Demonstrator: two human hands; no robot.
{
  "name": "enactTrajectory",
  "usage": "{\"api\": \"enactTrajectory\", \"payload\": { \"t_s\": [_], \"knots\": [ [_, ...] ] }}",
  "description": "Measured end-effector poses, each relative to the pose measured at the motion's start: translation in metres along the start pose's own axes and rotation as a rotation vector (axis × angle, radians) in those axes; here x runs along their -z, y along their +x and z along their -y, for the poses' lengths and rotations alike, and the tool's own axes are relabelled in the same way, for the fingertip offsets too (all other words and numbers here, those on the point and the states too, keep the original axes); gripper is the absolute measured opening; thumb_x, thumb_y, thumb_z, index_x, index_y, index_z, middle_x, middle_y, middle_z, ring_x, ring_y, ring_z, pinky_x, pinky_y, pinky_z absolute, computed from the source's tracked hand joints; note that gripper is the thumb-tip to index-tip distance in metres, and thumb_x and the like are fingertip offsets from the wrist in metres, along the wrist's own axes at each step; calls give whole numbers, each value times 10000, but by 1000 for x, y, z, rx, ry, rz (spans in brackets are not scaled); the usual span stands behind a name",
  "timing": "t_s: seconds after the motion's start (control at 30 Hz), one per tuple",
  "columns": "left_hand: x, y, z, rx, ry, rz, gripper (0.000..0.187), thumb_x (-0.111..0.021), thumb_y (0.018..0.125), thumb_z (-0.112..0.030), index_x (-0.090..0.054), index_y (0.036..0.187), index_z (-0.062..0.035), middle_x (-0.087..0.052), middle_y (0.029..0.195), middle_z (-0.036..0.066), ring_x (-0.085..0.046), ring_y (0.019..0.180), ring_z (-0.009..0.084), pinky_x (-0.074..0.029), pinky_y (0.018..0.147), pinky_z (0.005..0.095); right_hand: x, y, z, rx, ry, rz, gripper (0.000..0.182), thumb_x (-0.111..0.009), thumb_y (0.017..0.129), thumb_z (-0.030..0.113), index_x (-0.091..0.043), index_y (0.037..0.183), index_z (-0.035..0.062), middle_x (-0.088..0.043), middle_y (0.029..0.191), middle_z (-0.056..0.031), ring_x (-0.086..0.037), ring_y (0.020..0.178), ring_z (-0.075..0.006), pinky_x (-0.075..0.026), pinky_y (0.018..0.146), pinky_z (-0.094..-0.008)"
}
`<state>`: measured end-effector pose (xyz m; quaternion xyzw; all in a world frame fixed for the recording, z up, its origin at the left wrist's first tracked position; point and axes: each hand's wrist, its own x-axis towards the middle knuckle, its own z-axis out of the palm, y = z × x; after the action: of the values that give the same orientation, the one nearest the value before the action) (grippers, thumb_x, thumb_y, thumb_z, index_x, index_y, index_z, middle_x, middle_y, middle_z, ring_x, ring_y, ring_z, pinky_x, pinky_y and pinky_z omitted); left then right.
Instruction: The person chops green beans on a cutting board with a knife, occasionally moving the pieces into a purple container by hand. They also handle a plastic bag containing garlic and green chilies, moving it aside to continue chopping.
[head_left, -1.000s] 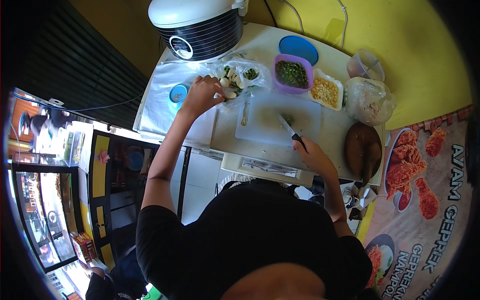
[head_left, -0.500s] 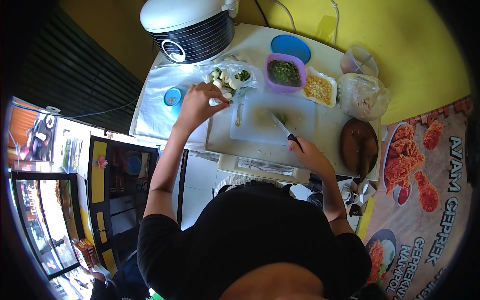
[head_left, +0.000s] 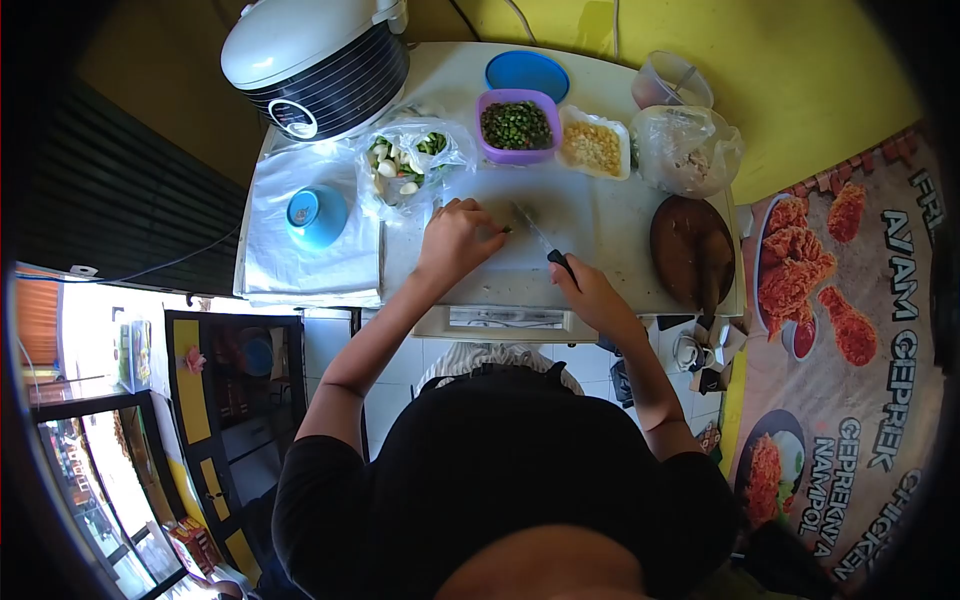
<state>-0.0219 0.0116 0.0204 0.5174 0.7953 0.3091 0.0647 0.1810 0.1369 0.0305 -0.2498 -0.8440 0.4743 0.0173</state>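
My left hand (head_left: 458, 240) pinches a small green vegetable piece (head_left: 506, 229) above the pale cutting board (head_left: 572, 200). The fingers partly hide it. In my right hand (head_left: 597, 296) is a knife (head_left: 561, 262) with a black handle, its blade angled over the board and the tip close to the green piece. Just beyond my left hand lies an open plastic bag (head_left: 455, 162) holding white and green vegetables. Behind the board stand a purple container (head_left: 517, 156) of chopped greens and a white tray (head_left: 623, 150) of chopped pale yellow bits.
A rice cooker (head_left: 330, 75) occupies the back left corner, with an upturned blue bowl (head_left: 316, 215) in front on plastic sheets (head_left: 275, 265). At right are a stone mortar (head_left: 678, 250) with its pestle, a tied plastic bag (head_left: 690, 150) and a clear tub (head_left: 672, 80). A blue lid (head_left: 527, 76) lies behind.
My left hand has come from the plastic bag to the board with the green piece, nearer the knife. My right hand still holds the knife. The whole view has shifted.
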Motion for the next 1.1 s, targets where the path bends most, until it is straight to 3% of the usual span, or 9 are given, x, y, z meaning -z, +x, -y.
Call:
{"api": "enactTrajectory", "payload": {
  "t_s": [0.07, 0.13, 0.17, 0.33, 0.57, 0.63, 1.1],
  "knots": [
    [1, 2, -1, 24, -12, 21, 134, -730, 705, -247, -733, 755, -122, -653, 869, 71, -604, 861, 264, -481, 804, 380, 0, -3, 6, -3, 2, 11, 345, -452, 975, 319, -528, 898, -9, -581, 695, -193, -583, 652, -349, -443, 639, -396],
    [3, 4, -1, 50, -21, 42, 132, -731, 701, -249, -735, 752, -128, -654, 872, 71, -605, 863, 264, -481, 804, 383, -2, -7, 8, 40, 39, 43, 346, -437, 989, 311, -519, 897, -12, -530, 652, -131, -514, 594, -228, -423, 626, -343],
    [4, 5, -1, 34, -19, 35, 135, -739, 704, -241, -737, 760, -118, -657, 868, 78, -609, 825, 261, -486, 768, 381, -4, -7, 8, 38, 41, 41, 346, -437, 989, 311, -519, 897, -12, -530, 652, -131, -514, 594, -228, -423, 626, -343],
    [2, 6, 2, -14, -10, 11, 137, -742, 719, -226, -743, 790, -109, -660, 857, 85, -613, 782, 256, -492, 715, 369, -16, -1, -8, 33, -115, 30, 309, -443, 987, 271, -484, 889, -19, -578, 696, -182, -570, 618, -320, -446, 628, -387],
    [-7, -1, -2, 65, -87, -61, 142, -724, 731, -245, -737, 766, -108, -650, 846, 84, -617, 811, 266, -501, 753, 383, -19, -2, -7, 23, -155, 12, 295, -451, 984, 274, -468, 928, -15, -605, 722, -205, -601, 648, -370, -455, 609, -418],
    [-9, -2, -1, 55, -99, -85, 150, -722, 734, -241, -733, 761, -94, -649, 835, 88, -619, 797, 270, -506, 735, 381, -20, -3, -10, 40, -128, -28, 332, -431, 982, 315, -451, 947, -15, -572, 673, -266, -573, 646, -453, -436, 591, -498],
    [-12, -2, -1, 86, -152, -106, 159, -714, 736, -225, -722, 739, -67, -648, 812, 97, -620, 784, 279, -502, 733, 377, -16, -6, -1, 21, -217, 6, 328, -411, 989, 307, -431, 929, -15, -563, 654, -271, -567, 625, -456, -429, 578, -509]
  ]
}}
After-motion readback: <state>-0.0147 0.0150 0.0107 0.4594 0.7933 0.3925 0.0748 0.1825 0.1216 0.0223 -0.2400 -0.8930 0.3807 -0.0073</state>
